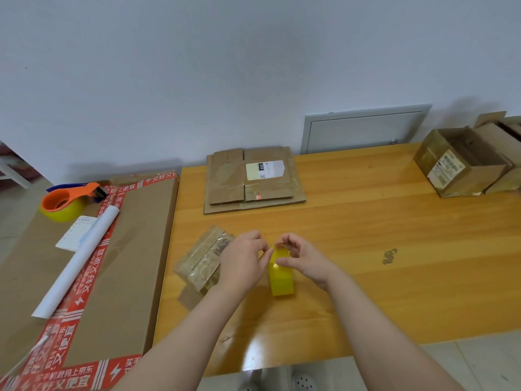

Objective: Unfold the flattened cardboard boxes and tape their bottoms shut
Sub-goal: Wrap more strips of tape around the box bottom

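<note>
The left hand (pixel 242 261) and the right hand (pixel 304 258) meet at the top of the yellow tape roll (pixel 282 280), which stands on edge on the table (pixel 366 221). Both grips are narrow. The left fingertips pinch at the roll's upper rim. The right fingers curl over the same spot and the right thumb presses the roll's side. It cannot be told whether the free tape end has been lifted.

The small box (pixel 201 261) lies just outside the left hand, touching neither hand. The stack of flattened boxes (pixel 253 179) lies well beyond the grip, toward the wall.

Likely faults from this position:
- The tape end may split or tear into a sliver if it is picked at one corner only.
- The roll may tip or roll away. It stands on its narrow tread and only fingertips steady it.
- Freed tape may fold back and stick to itself or to the fingers if it is drawn out slack.
- Tape may be applied skewed, because the box is not held.
</note>
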